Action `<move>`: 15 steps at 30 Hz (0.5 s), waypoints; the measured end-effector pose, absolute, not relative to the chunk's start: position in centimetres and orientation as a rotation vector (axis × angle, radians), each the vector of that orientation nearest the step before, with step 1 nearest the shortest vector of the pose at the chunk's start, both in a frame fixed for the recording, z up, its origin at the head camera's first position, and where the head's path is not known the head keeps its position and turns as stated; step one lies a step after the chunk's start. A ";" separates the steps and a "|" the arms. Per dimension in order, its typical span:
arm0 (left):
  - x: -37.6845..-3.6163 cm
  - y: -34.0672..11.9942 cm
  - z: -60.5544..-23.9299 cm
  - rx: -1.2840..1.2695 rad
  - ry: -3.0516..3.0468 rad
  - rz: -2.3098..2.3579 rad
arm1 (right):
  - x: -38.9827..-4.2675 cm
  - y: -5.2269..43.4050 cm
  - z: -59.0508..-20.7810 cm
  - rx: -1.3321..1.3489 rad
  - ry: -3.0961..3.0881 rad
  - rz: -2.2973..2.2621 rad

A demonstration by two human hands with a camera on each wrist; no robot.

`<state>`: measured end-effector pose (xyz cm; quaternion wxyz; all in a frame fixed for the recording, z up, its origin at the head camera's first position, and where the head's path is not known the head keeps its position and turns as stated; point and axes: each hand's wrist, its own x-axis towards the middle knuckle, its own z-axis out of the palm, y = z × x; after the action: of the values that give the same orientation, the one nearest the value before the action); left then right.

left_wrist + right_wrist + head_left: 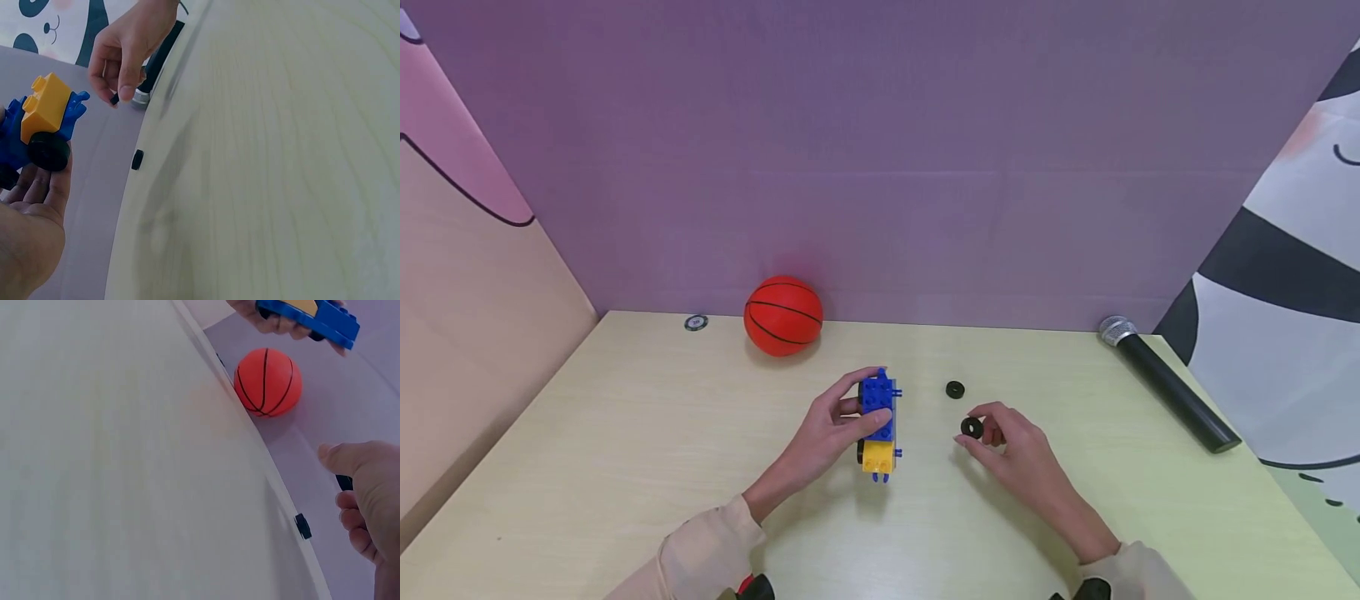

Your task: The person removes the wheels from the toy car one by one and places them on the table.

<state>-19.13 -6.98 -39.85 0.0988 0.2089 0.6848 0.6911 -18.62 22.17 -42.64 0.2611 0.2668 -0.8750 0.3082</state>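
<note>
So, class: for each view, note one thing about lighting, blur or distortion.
Head view: even light, soft shadows under the basketball and both hands. Left wrist view: table edge bows, surface streaked. Right wrist view: table washed out, its edge curved.

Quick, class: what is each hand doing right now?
Left hand: grips the blue and yellow brick car.
Right hand: pinches a black wheel.
</note>
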 end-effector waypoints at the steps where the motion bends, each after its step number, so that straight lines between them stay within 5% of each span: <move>1: -19.1 -7.0 -39.9 0.617 2.025 2.045 | -18.8 22.3 -42.7 0.716 -2.369 0.833; 15: -19.2 -7.0 -40.0 0.613 2.040 2.030 | -21.7 24.3 -43.5 0.579 -2.491 0.830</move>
<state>-19.22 -7.02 -39.98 0.0995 0.2072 0.6898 0.6866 -21.66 24.28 -43.50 0.2245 0.2100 -0.9028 0.3007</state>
